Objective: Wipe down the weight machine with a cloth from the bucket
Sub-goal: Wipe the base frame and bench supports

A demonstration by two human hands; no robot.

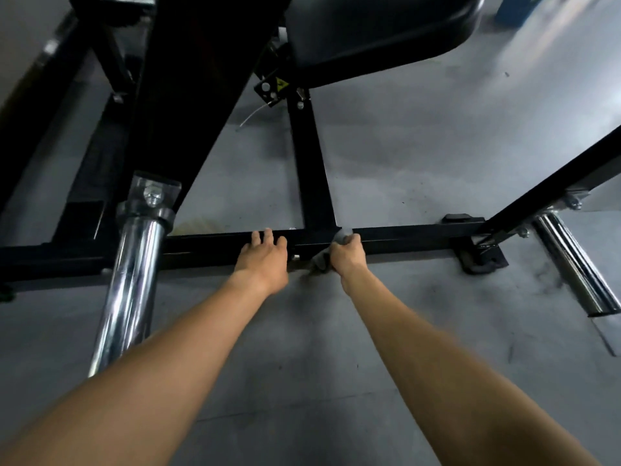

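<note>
The cloth (pixel 322 260), small and grey, is bunched against the near face and top edge of the base crossbar (pixel 403 238) of the weight machine, just right of the joint where the centre rail (pixel 311 163) meets it. The right grip (pixel 347 257) is clenched around the cloth, with a fold showing above the knuckles and another hanging below the palm. Bunching it this way probably puts pressure on two faces of the square tube at once.

The left grip (pixel 263 253) lies just beside it on the same crossbar, fingers laid over the top face and grasping nothing. It appears to serve as a brace for a low, reaching posture. The two grips are near each other but do not touch.

Edges and clearance:
- To the right, the crossbar runs unobstructed as far as the rubber foot (pixel 484 260) and the angled upright (pixel 554 183) bolted there. This is the longest free stroke.
- To the left, the bracing grip blocks travel. Beyond it, the left chrome sleeve (pixel 131 274) crosses in front of the crossbar, so wiping there would likely call for working around it.
- The right chrome sleeve (pixel 578 267) stands well apart, past the foot.
- The seat pad (pixel 369 28) overhangs the centre rail, and access beneath it looks tight.
- The floor (pixel 403 146) on both sides of the crossbar is open.

The bucket is not in view. Judged from the position, lower-frame wiping is in progress.
</note>
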